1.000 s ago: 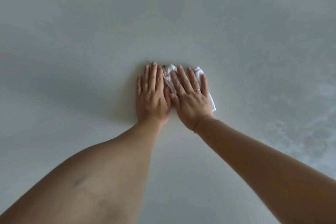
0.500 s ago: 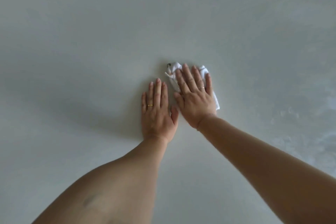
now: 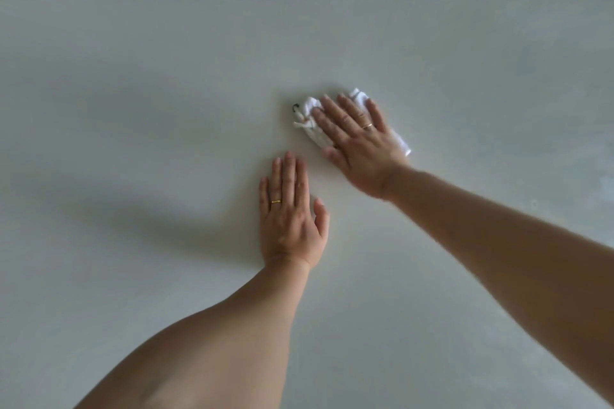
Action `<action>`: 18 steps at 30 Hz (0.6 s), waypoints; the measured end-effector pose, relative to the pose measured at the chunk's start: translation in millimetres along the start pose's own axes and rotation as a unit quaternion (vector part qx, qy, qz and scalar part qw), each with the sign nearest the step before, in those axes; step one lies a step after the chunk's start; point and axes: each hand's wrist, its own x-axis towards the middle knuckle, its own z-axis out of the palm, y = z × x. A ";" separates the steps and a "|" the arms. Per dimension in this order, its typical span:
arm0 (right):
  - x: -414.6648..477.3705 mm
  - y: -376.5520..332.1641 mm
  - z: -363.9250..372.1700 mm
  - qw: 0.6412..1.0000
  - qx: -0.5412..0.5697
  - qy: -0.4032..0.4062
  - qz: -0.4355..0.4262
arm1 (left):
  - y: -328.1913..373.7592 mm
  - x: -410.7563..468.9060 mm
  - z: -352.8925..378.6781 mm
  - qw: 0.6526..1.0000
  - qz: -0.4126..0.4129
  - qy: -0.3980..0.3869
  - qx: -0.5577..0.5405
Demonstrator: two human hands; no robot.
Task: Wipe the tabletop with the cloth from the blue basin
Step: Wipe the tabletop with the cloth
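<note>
The white cloth (image 3: 309, 123) lies bunched on the tabletop (image 3: 133, 109) under the right hand (image 3: 360, 146), fingers flat and slightly spread (a ring shows). The left hand (image 3: 289, 216) rests flat nearby, fingers together, off the cloth.

1. No text, label, brand, number or sign can be read anywhere in the head view.
2. The cloth (image 3: 357, 100) carries a small dark mark at its left end, not legible.
</note>
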 end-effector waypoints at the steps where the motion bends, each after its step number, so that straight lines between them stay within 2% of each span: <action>1: 2.5 20.8 -2.6 1.000 -0.012 0.006 -0.004 | -0.5 -0.1 0.2 1.000 0.001 0.002 0.000; 2: 5.7 42.0 -4.5 0.999 -0.010 0.023 0.030 | -0.9 -0.1 0.5 1.000 0.003 0.004 0.000; 3: 8.8 62.6 -6.8 0.994 0.008 0.040 0.102 | -0.9 0.3 1.0 1.000 0.003 0.005 0.001; 5: 16.5 82.9 -9.9 0.958 0.060 0.069 0.270 | -0.9 0.7 0.8 1.000 0.002 0.008 -0.001; 7: 31.4 61.2 -10.6 0.920 0.082 0.084 0.374 | -1.1 0.6 0.4 1.000 0.001 0.009 -0.002; 8: 37.4 40.5 -9.5 0.918 0.087 0.082 0.379 | -0.9 0.1 -0.2 1.000 0.001 0.006 -0.002; 9: 41.2 17.4 -6.6 0.931 0.090 0.076 0.345 | -0.3 0.1 -0.8 1.000 0.001 0.003 0.000; 12: 35.5 -36.7 3.5 0.990 0.060 0.035 0.120 | 1.1 0.4 -2.3 1.000 -0.006 0.003 0.006; 14: 34.9 -18.8 0.5 0.999 0.030 0.010 0.005 | 0.9 0.5 -2.4 1.000 -0.006 0.006 0.004; 15: 36.2 1.4 -2.6 0.999 0.018 0.010 -0.026 | 0.7 0.3 -2.4 1.000 -0.004 0.007 0.001; 16: 37.3 23.8 -5.1 0.999 0.009 0.018 -0.026 | 0.5 0.3 -2.4 1.000 -0.003 0.008 0.000; 18: 38.9 68.8 -11.3 0.995 0.023 0.048 0.080 | 0.0 0.7 -2.1 1.000 0.000 0.010 0.001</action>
